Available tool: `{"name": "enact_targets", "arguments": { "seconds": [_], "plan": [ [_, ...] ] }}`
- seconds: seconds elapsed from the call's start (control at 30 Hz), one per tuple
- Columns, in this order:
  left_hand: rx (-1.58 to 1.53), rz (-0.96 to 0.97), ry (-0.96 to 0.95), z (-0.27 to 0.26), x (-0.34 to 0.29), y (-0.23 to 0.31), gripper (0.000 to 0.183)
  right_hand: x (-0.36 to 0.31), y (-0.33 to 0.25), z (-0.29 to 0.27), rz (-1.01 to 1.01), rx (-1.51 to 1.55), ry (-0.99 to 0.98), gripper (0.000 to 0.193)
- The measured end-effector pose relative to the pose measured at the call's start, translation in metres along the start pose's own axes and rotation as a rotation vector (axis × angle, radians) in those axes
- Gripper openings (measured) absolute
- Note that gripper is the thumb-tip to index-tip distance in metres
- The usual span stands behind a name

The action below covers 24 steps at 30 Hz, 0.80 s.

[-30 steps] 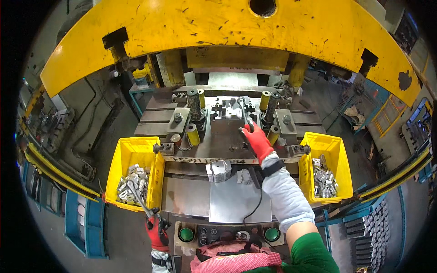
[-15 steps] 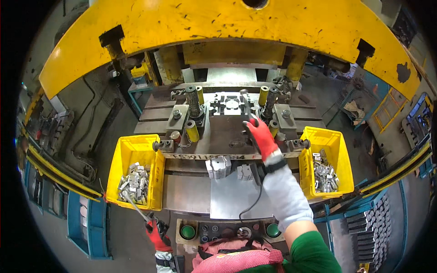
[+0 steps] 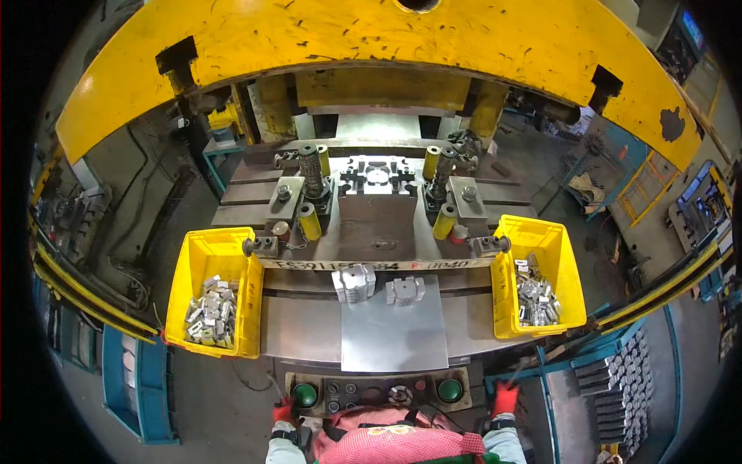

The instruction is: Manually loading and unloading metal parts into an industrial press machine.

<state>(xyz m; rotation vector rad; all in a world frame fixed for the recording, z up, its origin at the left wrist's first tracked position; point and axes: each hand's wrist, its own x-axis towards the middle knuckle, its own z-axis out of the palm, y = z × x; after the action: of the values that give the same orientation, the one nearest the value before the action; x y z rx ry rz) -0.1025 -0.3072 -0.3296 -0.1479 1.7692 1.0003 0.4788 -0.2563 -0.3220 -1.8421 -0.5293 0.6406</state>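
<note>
My left hand [image 3: 284, 411], in a red glove, is low in the view left of the control panel [image 3: 363, 392]. Its fingers are closed round a thin metal rod tool [image 3: 274, 383], only part of which shows. On the panel's other side my red-gloved right hand [image 3: 505, 399] is closed too, with a blurred, slim tool rising from it. Two stacks of grey metal parts, a left stack [image 3: 354, 284] and a right stack [image 3: 405, 290], stand on the press table by a flat metal sheet [image 3: 394, 332]. Beyond them a bright metal piece [image 3: 377, 177] lies in the die.
Yellow bins with small metal pieces stand at the left [image 3: 253, 305] and right [image 3: 502, 301]. Guide posts [image 3: 311, 172] flank the die beneath the yellow press ram [image 3: 371, 39]. Green buttons [image 3: 304, 395] sit on the panel. A rack of parts [image 3: 618, 387] is at the lower right.
My right hand has drawn back from the die to beside the panel's right end. My left hand has come slightly lower and right, its rod now away from the left bin.
</note>
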Motion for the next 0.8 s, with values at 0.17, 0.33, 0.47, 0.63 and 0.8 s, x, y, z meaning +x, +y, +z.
{"name": "enact_targets", "arguments": {
  "seconds": [0.17,0.33,0.47,0.63,0.8],
  "plan": [
    [0.459,0.214,0.075,-0.03,0.072,-0.018,0.086,-0.053,-0.024,0.066,0.065,-0.425,-0.503,0.07],
    [0.637,0.284,0.285,0.011,0.044,0.002,0.08,-0.048,-0.008,0.071,0.081,-0.823,-0.422,0.079],
    [0.256,0.225,0.061,0.032,0.047,-0.004,0.081,-0.031,0.018,0.059,0.168,-0.831,-0.321,0.08],
    [0.757,0.455,0.239,-0.026,0.124,-0.03,0.084,-0.048,-0.028,0.08,0.198,-0.864,-0.397,0.084],
    [0.376,0.299,0.186,-0.003,0.106,-0.027,0.088,-0.044,-0.005,0.07,0.168,-0.842,-0.357,0.076]
  ]
}}
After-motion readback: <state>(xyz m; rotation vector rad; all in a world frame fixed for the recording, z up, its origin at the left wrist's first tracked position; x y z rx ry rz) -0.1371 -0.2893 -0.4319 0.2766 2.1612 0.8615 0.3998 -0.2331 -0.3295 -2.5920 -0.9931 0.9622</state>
